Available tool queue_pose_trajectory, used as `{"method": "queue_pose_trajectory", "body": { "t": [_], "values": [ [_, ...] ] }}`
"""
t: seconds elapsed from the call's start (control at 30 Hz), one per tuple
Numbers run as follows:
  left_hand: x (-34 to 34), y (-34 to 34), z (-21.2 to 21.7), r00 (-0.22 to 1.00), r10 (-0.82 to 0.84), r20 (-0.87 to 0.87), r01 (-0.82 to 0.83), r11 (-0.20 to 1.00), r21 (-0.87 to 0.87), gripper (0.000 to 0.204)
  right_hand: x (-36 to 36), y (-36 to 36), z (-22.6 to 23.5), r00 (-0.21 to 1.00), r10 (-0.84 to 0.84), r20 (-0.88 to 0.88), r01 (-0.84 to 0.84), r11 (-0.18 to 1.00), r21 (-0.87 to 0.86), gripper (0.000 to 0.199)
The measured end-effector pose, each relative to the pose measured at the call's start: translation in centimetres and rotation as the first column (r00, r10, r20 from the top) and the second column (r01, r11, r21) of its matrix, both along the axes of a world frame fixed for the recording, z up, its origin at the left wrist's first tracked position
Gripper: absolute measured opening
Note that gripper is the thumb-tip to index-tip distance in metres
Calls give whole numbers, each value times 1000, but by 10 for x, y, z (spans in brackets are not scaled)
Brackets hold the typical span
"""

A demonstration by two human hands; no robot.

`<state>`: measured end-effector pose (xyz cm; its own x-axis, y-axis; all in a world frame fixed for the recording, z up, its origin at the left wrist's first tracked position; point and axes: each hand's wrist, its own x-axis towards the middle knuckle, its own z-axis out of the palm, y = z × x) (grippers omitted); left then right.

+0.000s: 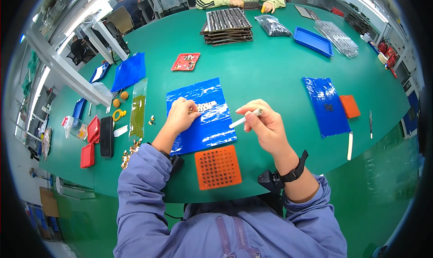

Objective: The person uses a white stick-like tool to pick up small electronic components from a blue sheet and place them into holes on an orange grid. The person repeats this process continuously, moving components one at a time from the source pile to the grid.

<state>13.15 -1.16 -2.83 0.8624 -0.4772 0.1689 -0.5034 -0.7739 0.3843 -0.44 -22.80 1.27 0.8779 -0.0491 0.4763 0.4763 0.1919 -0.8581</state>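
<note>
My left hand (181,117) rests on a blue plastic-wrapped sheet (205,131), fingers pinched together beside a row of small pale parts (207,106). Something small and gold-coloured shows at its fingertips, too little to name. Over the sheet's right edge, my right hand (266,125) grips a slim white pen-like stick (241,120), its tip pointing left and down toward the sheet. Close to me, below the sheet, lies an orange tray (218,167) with rows of holes, many with small dark pieces in them.
Loose gold-coloured parts (131,153) lie left of my arm, near a black case (107,137). A red tray (185,62) with parts sits beyond the sheet. Stacked dark trays (227,27) stand farther back, before another person. Right are a second blue sheet (325,106) and orange block (349,106).
</note>
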Motion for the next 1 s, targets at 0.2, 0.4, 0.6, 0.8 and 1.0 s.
{"method": "queue_pose_trajectory", "body": {
  "t": [0.2, 0.4, 0.6, 0.8, 1.0],
  "values": [
    [-7, 7, 16, 998, -50, 48, 57, 984, -171, 12, -1, -4, 2, 997, -78, 3, 77, 985, -153, 14],
    [-44, 27, 48, 877, -249, -411, -74, 775, -627, 9, -4, -15, 3, 998, -43, 35, 46, 993, -107, 12],
    [-96, 29, 49, 723, -545, -425, -205, 418, -885, 8, -13, -5, 6, 972, 189, -141, -175, 979, 107, 11],
    [-100, 25, 29, 479, -851, -215, -354, 37, -935, 10, -12, 7, 1, 933, 265, -242, -249, 964, 95, 13],
    [-107, 26, 25, 404, -889, -217, -395, 45, -918, 12, -10, 10, -1, 927, 296, -230, -292, 955, 54, 14]
  ]
}}
